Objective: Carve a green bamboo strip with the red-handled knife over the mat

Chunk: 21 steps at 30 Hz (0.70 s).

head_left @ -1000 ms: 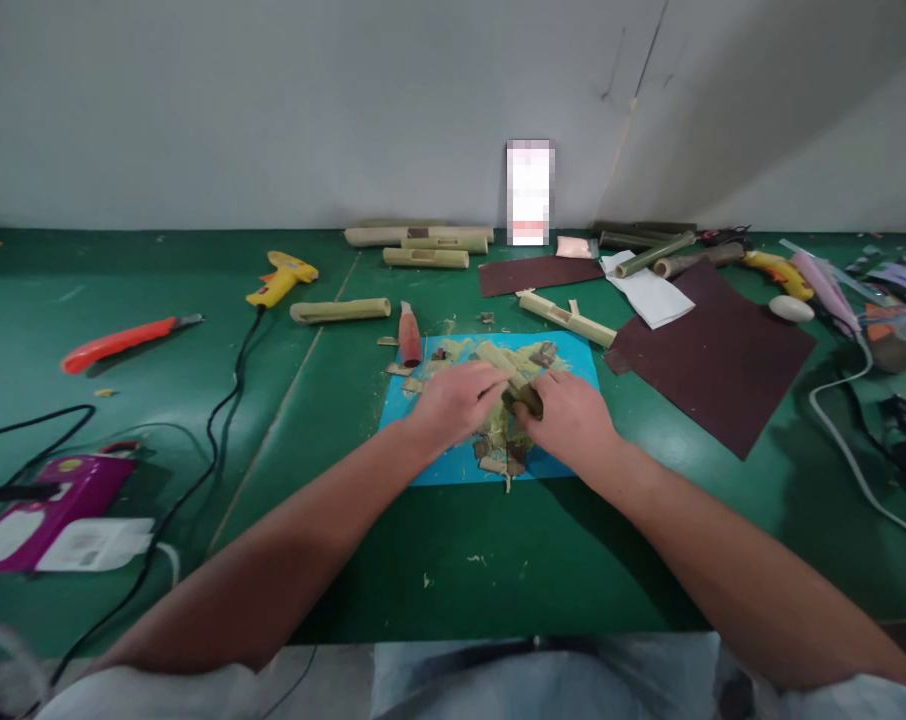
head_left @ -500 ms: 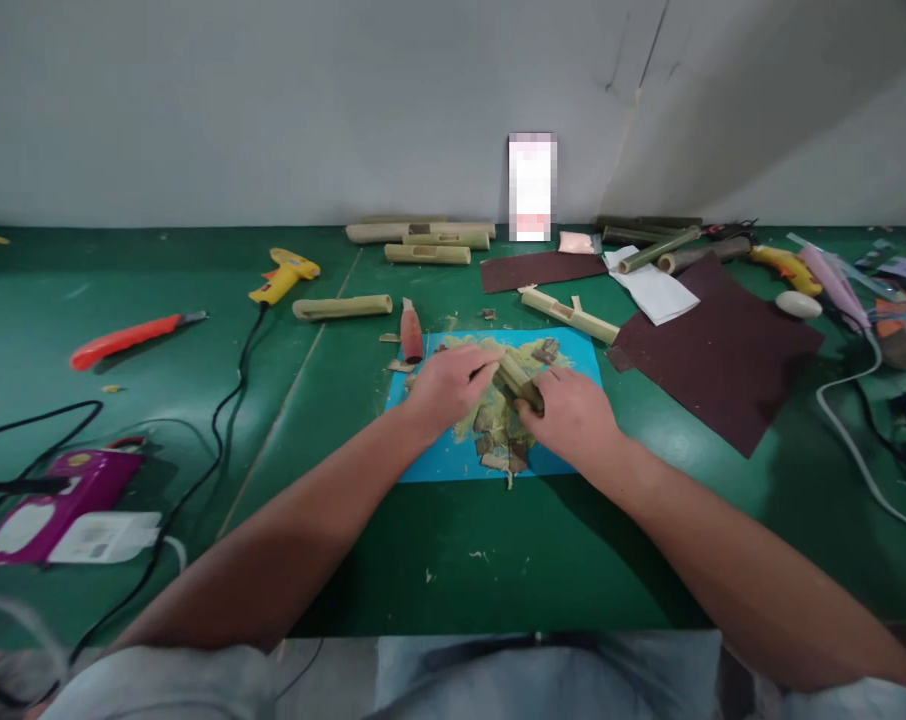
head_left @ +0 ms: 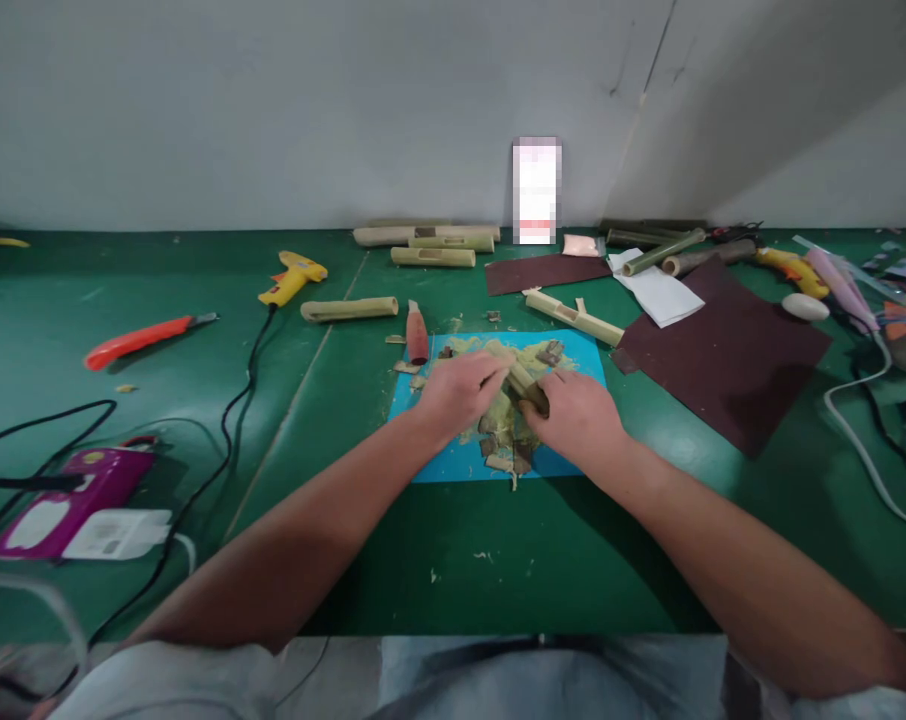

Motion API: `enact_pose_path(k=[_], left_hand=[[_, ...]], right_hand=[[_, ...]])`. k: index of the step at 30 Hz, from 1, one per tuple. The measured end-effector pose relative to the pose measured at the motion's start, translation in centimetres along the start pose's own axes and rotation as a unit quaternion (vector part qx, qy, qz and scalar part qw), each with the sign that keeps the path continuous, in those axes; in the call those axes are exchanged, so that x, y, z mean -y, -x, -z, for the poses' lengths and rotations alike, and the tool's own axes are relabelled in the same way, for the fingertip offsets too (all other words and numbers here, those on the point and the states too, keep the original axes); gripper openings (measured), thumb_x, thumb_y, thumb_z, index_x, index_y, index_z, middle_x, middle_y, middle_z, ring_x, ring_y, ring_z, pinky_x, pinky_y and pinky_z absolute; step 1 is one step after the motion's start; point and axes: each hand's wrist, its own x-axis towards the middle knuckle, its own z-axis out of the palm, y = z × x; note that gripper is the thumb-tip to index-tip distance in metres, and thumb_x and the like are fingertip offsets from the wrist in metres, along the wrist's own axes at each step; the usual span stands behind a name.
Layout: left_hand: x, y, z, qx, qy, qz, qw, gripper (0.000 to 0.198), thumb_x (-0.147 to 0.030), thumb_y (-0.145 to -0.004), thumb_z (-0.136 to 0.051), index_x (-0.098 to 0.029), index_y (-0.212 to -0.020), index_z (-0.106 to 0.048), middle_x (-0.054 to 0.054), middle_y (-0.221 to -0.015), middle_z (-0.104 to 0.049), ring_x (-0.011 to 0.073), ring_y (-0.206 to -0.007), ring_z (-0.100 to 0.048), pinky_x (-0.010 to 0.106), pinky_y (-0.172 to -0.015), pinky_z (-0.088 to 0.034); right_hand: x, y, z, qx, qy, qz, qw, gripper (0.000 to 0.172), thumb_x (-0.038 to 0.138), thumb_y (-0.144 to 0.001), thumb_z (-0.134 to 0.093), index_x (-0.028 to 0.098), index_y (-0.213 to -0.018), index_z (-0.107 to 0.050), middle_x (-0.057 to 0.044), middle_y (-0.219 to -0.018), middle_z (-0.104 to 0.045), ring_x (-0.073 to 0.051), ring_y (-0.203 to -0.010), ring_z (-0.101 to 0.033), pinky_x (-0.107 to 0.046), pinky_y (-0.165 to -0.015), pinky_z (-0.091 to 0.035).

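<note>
A short pale bamboo tube (head_left: 526, 382) lies slanted between my hands, just over a blue sheet (head_left: 453, 462). My right hand (head_left: 579, 412) is closed round its near end, thumb on the near side. At the far end, the fingers of my left hand (head_left: 462, 392) are pinched against the tube. Whether anything thin sits under those left fingertips is hidden. Pale shavings and brown bark-like chips (head_left: 504, 445) cover the sheet's middle. Left of my left hand, a red-handled carving knife (head_left: 417, 335) rests at the sheet's edge, blade pointing away.
Cut bamboo tubes (head_left: 349, 309) lie on the green table, one notched tube (head_left: 573, 316) beyond the sheet. Dark sandpaper (head_left: 723, 360) and white paper (head_left: 663, 295) lie right. Leftward are a yellow glue gun (head_left: 292, 278), a red utility knife (head_left: 142, 342) and a purple power strip (head_left: 85, 500) with cords.
The whole view has shifted slightly, so everything appears a little further right. Both hands stay on the bamboo tube, and the left fingers have slid slightly along it toward the right hand.
</note>
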Motion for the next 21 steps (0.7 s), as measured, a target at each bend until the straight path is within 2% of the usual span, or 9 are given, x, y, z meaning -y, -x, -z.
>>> enact_pose_path(k=[2, 5, 9, 13, 17, 21], left_hand=[[0.02, 0.00, -0.02, -0.010, -0.002, 0.005, 1.000, 0.029, -0.029, -0.103, -0.050, -0.019, -0.114, -0.075, 0.009, -0.103, -0.078, 0.0226, -0.096, -0.073, 0.033, -0.084, -0.058], [0.15, -0.02, -0.04, 0.015, 0.023, -0.018, 0.999, 0.029, -0.029, -0.103, -0.049, -0.020, -0.114, -0.075, 0.008, -0.103, -0.078, 0.0211, -0.095, -0.073, 0.032, -0.084, -0.058], [0.26, 0.00, -0.12, -0.019, -0.008, 0.006, 1.000, 0.030, -0.030, -0.103, -0.049, -0.019, -0.109, -0.076, 0.009, -0.097, -0.077, 0.0227, -0.092, -0.071, 0.035, -0.083, -0.058], [0.38, 0.01, -0.21, 0.016, 0.012, -0.020, 1.000, 0.029, -0.028, -0.103, -0.048, -0.022, -0.111, -0.075, 0.006, -0.098, -0.076, 0.0208, -0.094, -0.071, 0.033, -0.085, -0.058], [0.65, -0.11, -0.08, -0.024, -0.020, 0.005, 1.000, 0.029, -0.027, -0.102, -0.049, -0.017, -0.107, -0.076, 0.009, -0.093, -0.075, 0.0221, -0.091, -0.071, 0.034, -0.084, -0.057], [0.58, 0.10, 0.14, 0.038, 0.022, -0.041, 0.998, 0.029, -0.029, -0.103, -0.049, -0.020, -0.110, -0.076, 0.008, -0.097, -0.075, 0.0199, -0.091, -0.071, 0.030, -0.080, -0.056]], right_hand=[[0.03, 0.00, 0.04, 0.000, 0.001, 0.002, 1.000, 0.025, 0.036, -0.095, -0.056, 0.015, -0.093, -0.070, -0.012, -0.091, -0.073, -0.024, -0.087, -0.064, -0.034, -0.071, -0.039], [0.05, 0.02, 0.16, 0.006, 0.002, 0.000, 1.000, 0.025, 0.035, -0.095, -0.056, 0.015, -0.092, -0.070, -0.012, -0.090, -0.073, -0.024, -0.085, -0.064, -0.034, -0.070, -0.039], [0.02, 0.06, 0.22, -0.003, 0.005, 0.004, 1.000, 0.026, 0.036, -0.096, -0.055, 0.016, -0.091, -0.071, -0.011, -0.089, -0.073, -0.023, -0.084, -0.065, -0.034, -0.070, -0.039], [-0.04, 0.08, 0.18, -0.006, 0.007, 0.003, 1.000, 0.026, 0.037, -0.095, -0.055, 0.016, -0.089, -0.070, -0.011, -0.088, -0.073, -0.023, -0.082, -0.065, -0.034, -0.070, -0.038], [-0.01, 0.07, 0.27, -0.002, 0.006, -0.001, 1.000, 0.025, 0.036, -0.094, -0.056, 0.016, -0.090, -0.071, -0.011, -0.089, -0.073, -0.022, -0.083, -0.065, -0.033, -0.069, -0.038], [0.02, 0.05, 0.35, 0.002, 0.004, -0.003, 1.000, 0.027, 0.038, -0.095, -0.056, 0.016, -0.091, -0.071, -0.011, -0.090, -0.073, -0.022, -0.084, -0.064, -0.033, -0.069, -0.037]])
